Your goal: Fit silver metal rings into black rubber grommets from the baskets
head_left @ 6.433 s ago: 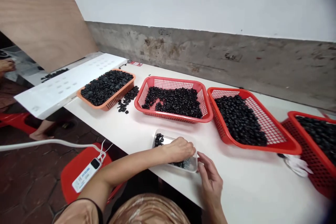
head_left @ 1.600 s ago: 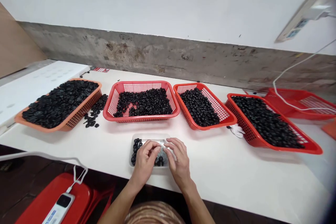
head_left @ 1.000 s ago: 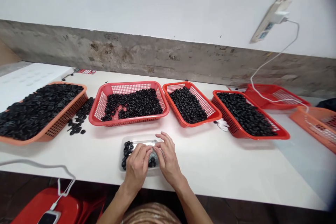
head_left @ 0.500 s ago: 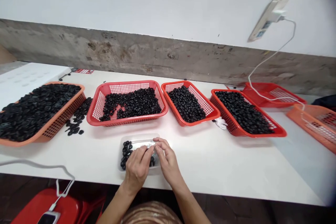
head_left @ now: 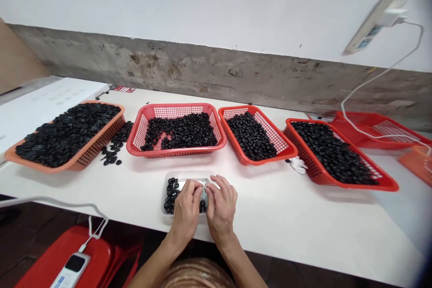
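Observation:
My left hand (head_left: 186, 204) and my right hand (head_left: 221, 202) meet over a shallow clear plastic box (head_left: 165, 217) near the table's front edge. Thumb and forefinger of each hand are pinched, the tips close together; whatever they hold is too small to make out. Round black parts (head_left: 171, 193) fill the left side of the box, and a few more show between my hands. Small shiny silvery pieces (head_left: 204, 184) lie under my fingertips. My hands hide part of the box.
Behind the box stand a pink-red basket (head_left: 177, 153) and two red baskets (head_left: 248, 162) (head_left: 337, 184) of small black parts. An orange basket (head_left: 64, 168) heaped with black pieces is at left, loose ones (head_left: 113, 155) beside it. A power bank (head_left: 72, 270) lies on a red stool (head_left: 97, 252).
The view has turned a little to the left. My right hand has rolled, its fingers now more upright, and both hands' fingertips remain close together over the box.

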Available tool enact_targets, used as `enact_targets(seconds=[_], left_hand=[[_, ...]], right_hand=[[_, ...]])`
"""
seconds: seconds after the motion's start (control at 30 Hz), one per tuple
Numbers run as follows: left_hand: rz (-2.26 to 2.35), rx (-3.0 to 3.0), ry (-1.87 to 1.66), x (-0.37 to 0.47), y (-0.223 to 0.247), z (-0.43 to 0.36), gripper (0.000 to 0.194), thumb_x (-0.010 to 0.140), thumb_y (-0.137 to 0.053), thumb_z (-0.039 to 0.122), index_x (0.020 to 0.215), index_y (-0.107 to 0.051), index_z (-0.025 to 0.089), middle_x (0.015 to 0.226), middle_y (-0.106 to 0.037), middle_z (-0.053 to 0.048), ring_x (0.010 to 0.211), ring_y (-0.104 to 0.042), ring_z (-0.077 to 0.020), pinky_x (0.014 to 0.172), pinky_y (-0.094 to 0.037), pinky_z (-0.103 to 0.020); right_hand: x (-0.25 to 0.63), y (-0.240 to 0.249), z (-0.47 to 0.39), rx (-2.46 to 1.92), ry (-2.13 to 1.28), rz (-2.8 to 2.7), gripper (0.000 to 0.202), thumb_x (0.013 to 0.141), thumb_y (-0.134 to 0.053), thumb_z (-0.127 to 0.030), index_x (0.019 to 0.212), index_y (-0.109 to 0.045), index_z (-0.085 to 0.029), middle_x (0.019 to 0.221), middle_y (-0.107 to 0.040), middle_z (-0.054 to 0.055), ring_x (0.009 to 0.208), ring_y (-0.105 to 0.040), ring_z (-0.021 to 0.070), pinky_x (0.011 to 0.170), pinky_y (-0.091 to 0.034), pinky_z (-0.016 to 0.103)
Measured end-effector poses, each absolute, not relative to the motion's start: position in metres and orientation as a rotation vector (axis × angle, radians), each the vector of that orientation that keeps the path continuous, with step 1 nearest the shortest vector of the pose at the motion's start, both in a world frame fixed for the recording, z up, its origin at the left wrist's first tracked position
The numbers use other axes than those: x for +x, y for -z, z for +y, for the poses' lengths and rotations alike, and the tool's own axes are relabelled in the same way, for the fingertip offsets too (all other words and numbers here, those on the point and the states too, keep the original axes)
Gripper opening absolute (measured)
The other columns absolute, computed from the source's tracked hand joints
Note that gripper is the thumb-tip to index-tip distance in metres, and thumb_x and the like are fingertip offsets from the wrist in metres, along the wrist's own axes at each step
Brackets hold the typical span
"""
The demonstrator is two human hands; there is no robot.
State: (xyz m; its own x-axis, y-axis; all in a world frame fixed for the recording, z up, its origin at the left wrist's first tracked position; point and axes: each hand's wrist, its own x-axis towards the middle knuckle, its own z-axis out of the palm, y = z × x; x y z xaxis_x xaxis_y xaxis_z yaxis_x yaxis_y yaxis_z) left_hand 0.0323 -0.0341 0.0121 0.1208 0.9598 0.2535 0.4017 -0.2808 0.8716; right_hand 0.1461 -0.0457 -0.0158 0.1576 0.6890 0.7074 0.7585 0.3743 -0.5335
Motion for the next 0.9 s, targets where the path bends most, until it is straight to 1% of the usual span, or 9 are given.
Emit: enact_targets(seconds=[0.1, 0.2, 0.33, 0.43, 0.53, 0.6, 0.7, 0.8, 0.9], left_hand=[[1.232, 1.548, -1.035, 0.030, -0.010, -0.031, 0.023, 0.101, -0.040, 0.034, 0.087, -0.052, 0.021, 0.078, -0.056, 0.001, 0.071, -0.053, -0.0150, 0.069, -0.042, -0.027], [1.194, 1.435, -0.994, 0.029, -0.009, -0.029, 0.025, 0.101, -0.040, 0.038, 0.086, -0.051, 0.021, 0.071, -0.049, 0.004, 0.062, -0.045, -0.0134, 0.061, -0.038, -0.026], [1.257, 1.588, -1.043, 0.030, -0.010, -0.031, 0.023, 0.102, -0.039, 0.034, 0.090, -0.054, 0.020, 0.083, -0.055, 0.000, 0.076, -0.052, -0.0154, 0.073, -0.039, -0.029], [1.283, 1.644, -1.069, 0.032, -0.011, -0.032, 0.023, 0.101, -0.040, 0.033, 0.089, -0.055, 0.020, 0.088, -0.056, -0.002, 0.083, -0.053, -0.0168, 0.079, -0.037, -0.030], [1.172, 1.408, -0.999, 0.032, -0.010, -0.029, 0.028, 0.098, -0.044, 0.042, 0.086, -0.055, 0.019, 0.075, -0.050, 0.001, 0.067, -0.045, -0.0135, 0.066, -0.035, -0.026], [1.035, 1.139, -0.914, 0.031, -0.011, -0.024, 0.033, 0.092, -0.052, 0.050, 0.084, -0.053, 0.019, 0.067, -0.041, 0.005, 0.056, -0.032, -0.0103, 0.053, -0.026, -0.023], [0.935, 0.897, -0.846, 0.029, -0.014, -0.019, 0.040, 0.083, -0.064, 0.056, 0.080, -0.052, 0.018, 0.065, -0.035, 0.007, 0.052, -0.022, -0.0078, 0.048, -0.016, -0.022], [0.988, 0.898, -0.867, 0.026, -0.017, -0.017, 0.042, 0.081, -0.067, 0.055, 0.074, -0.048, 0.018, 0.066, -0.036, 0.006, 0.056, -0.027, -0.0076, 0.050, -0.022, -0.019], [1.055, 0.938, -0.937, 0.023, -0.015, -0.016, 0.041, 0.083, -0.065, 0.055, 0.074, -0.051, 0.018, 0.068, -0.041, 0.005, 0.060, -0.033, -0.0085, 0.056, -0.030, -0.017]], right_hand=[[0.148, 0.016, -0.045, -1.329, 0.196, -1.591, 0.023, 0.094, -0.054, -0.009, 0.110, -0.063, -0.023, 0.115, -0.069, 0.008, 0.119, -0.056, 0.0241, 0.098, -0.037, 0.042], [0.152, 0.015, -0.046, -1.318, 0.084, -1.576, 0.021, 0.095, -0.055, -0.012, 0.108, -0.066, -0.024, 0.115, -0.069, 0.007, 0.120, -0.055, 0.0239, 0.099, -0.039, 0.043], [0.157, 0.012, -0.044, -1.332, -0.367, -1.527, 0.016, 0.097, -0.054, -0.021, 0.104, -0.069, -0.024, 0.118, -0.068, 0.006, 0.124, -0.053, 0.0229, 0.102, -0.043, 0.043], [0.160, 0.010, -0.040, -1.302, -0.507, -1.479, 0.016, 0.097, -0.054, -0.023, 0.099, -0.070, -0.024, 0.116, -0.068, 0.006, 0.123, -0.054, 0.0222, 0.102, -0.046, 0.042], [0.163, 0.008, -0.039, -1.203, -0.407, -1.526, 0.020, 0.096, -0.054, -0.015, 0.103, -0.070, -0.024, 0.115, -0.068, 0.007, 0.123, -0.053, 0.0218, 0.101, -0.048, 0.041], [0.164, 0.007, -0.039, -1.106, -0.302, -1.613, 0.026, 0.094, -0.055, -0.010, 0.110, -0.069, -0.024, 0.114, -0.068, 0.007, 0.121, -0.054, 0.0221, 0.100, -0.049, 0.042], [0.166, 0.003, -0.041, -1.036, -0.290, -1.656, 0.029, 0.093, -0.055, -0.008, 0.112, -0.068, -0.025, 0.111, -0.069, 0.007, 0.115, -0.058, 0.0224, 0.097, -0.051, 0.042], [0.165, 0.000, -0.043, -1.081, -0.419, -1.558, 0.026, 0.095, -0.052, -0.008, 0.108, -0.068, -0.024, 0.108, -0.069, 0.007, 0.109, -0.061, 0.0209, 0.094, -0.053, 0.040], [0.167, 0.001, -0.044, -1.097, -0.301, -1.594, 0.029, 0.095, -0.053, -0.007, 0.114, -0.066, -0.024, 0.110, -0.069, 0.007, 0.110, -0.061, 0.0210, 0.095, -0.052, 0.041]])
